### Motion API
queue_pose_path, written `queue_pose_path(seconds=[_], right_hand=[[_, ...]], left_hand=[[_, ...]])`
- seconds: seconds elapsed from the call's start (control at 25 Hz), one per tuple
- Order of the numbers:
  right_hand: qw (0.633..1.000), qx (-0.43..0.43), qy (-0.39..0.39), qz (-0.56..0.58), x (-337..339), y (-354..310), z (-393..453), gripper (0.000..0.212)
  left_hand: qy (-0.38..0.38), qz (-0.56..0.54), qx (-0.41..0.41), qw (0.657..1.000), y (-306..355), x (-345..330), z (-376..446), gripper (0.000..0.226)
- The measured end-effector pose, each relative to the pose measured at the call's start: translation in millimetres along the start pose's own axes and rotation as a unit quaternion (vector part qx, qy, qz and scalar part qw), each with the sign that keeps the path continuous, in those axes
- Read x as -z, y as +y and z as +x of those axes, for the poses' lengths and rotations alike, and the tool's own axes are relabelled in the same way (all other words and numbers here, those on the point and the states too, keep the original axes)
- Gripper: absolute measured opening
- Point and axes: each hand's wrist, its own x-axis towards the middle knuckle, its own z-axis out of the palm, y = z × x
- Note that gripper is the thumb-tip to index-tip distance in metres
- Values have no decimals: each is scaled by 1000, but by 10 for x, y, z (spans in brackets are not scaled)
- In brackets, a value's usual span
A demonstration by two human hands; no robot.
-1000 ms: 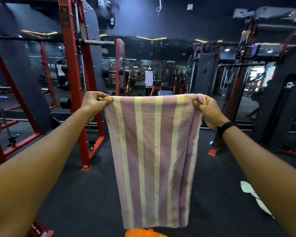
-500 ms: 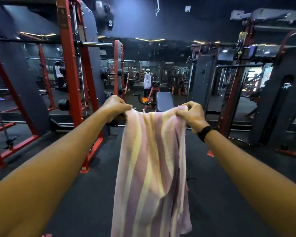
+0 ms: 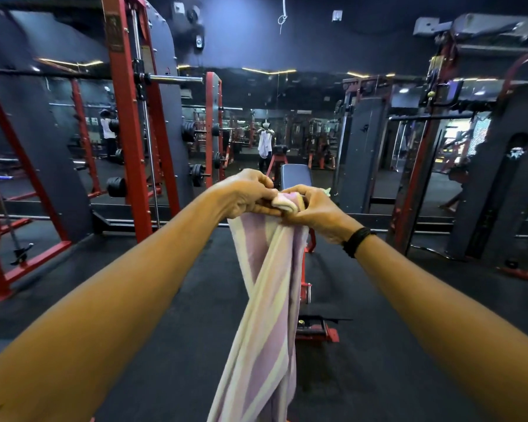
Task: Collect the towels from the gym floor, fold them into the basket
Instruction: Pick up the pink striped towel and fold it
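Item: striped towel (image 3: 265,300), lilac and pale yellow. Location: in front of you at arm's length, its top corners gathered together between your two hands, the rest hanging in a loose doubled drape that runs down out of the bottom edge of the view.

Your left hand (image 3: 247,194): fingers curled, pinching the towel's upper edge from the left side.

Your right hand (image 3: 314,208): fingers curled round the same bunched top edge from the right; it touches your left hand. A black wristband (image 3: 356,241) sits on that wrist.

Behind the towel: a bench (image 3: 296,177) with a dark pad on a red frame, partly hidden by the cloth.

To your left: a red rack (image 3: 128,141) with a steel bar and black weight plates (image 3: 116,186) low beside it.

To your right: a dark machine tower (image 3: 497,166) with red uprights.

Underfoot: dark rubber floor (image 3: 180,345).

Far wall: a mirror (image 3: 269,129) showing a small reflection of a person holding a pale cloth.
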Motion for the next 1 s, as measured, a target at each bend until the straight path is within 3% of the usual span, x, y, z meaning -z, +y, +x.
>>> queue_pose_path(seconds=[0.08,0.16,0.24,0.32,0.4,0.48,0.6,0.68,0.88,0.96,1.0], right_hand=[[999,3,52,15,23,17,28,40],[993,-8,80,81,86,-1,29,36],[987,-13,88,134,155,-35,6,33],[983,-7,89,159,213,-62,-13,33],[985,7,81,152,316,-34,-9,40],[993,2,45,110,436,-8,-14,47],[997,-64,-39,-21,562,51,-50,39],[993,-75,-29,-83,597,87,-72,40],[995,-58,-48,63,557,87,-93,62],[995,-40,2,87,490,126,-84,74],[992,-36,35,117,436,144,-72,80]], left_hand=[[37,59,-93,993,-160,57,47,23],[142,183,-150,961,-369,201,96,65],[122,171,-73,975,-553,315,94,95],[35,41,4,999,-634,306,69,66],[63,-45,-57,995,-561,232,87,27],[92,-108,-114,983,-430,141,127,12],[73,-136,-118,981,-279,35,133,8],[62,-132,-116,983,-282,2,150,8],[55,-149,-125,979,-299,2,160,13],[63,-120,-120,983,-317,49,152,28],[43,-56,-100,992,-343,94,123,43]])
